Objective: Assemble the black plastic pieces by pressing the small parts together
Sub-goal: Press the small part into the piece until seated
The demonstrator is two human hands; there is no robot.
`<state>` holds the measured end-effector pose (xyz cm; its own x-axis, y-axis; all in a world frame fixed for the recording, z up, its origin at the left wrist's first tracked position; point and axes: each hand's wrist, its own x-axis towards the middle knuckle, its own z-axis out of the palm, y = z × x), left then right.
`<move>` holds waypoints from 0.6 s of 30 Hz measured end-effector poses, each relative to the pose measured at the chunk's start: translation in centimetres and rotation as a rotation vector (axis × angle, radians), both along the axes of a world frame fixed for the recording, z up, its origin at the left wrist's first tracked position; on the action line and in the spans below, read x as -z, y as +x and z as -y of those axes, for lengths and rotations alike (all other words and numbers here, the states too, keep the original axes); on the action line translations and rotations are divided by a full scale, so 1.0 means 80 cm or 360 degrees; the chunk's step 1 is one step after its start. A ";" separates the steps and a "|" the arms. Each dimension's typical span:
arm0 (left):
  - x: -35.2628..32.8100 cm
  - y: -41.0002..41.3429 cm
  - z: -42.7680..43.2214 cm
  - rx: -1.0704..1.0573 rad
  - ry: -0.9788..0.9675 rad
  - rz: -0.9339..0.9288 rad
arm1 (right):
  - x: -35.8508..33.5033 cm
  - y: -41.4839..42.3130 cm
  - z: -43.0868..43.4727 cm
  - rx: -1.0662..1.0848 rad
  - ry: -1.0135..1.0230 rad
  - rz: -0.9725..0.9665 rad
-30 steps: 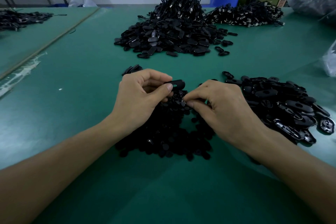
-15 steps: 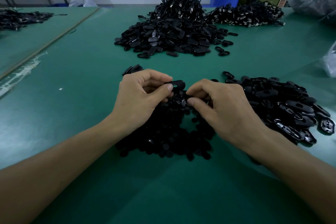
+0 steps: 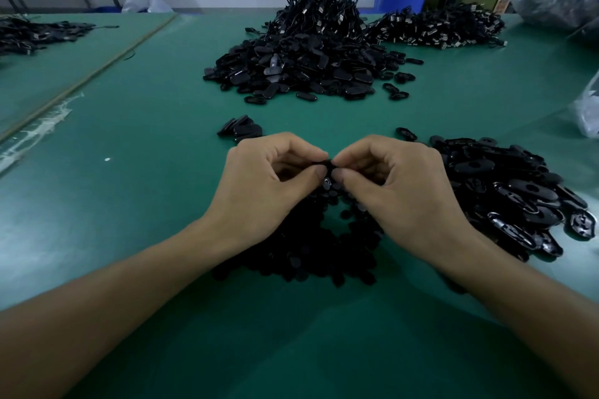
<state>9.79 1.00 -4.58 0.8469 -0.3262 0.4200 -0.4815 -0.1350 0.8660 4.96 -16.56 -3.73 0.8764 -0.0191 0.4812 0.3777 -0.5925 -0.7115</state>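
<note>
Left hand (image 3: 259,186) and right hand (image 3: 406,191) pinch 1 black piece (image 3: 324,164) over small parts (image 3: 308,246), green table (image 3: 129,204) stretching left.

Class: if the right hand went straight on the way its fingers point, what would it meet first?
The right hand pinches the black piece; straight beyond that, it would likely meet the fingers of the left hand, though depth is unclear.

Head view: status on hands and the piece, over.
Left hand and right hand both pinch the black piece. Held above the small-parts pile. Nothing blocking.
</note>
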 end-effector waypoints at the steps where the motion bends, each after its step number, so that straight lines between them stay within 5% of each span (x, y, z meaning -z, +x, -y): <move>1: 0.000 -0.001 0.001 0.0005 -0.0008 -0.0003 | -0.001 0.000 -0.001 -0.0014 0.0019 0.0003; 18: -0.007 -0.008 0.004 0.0092 -0.0060 -0.0123 | -0.001 -0.002 -0.008 0.0103 0.0053 -0.0030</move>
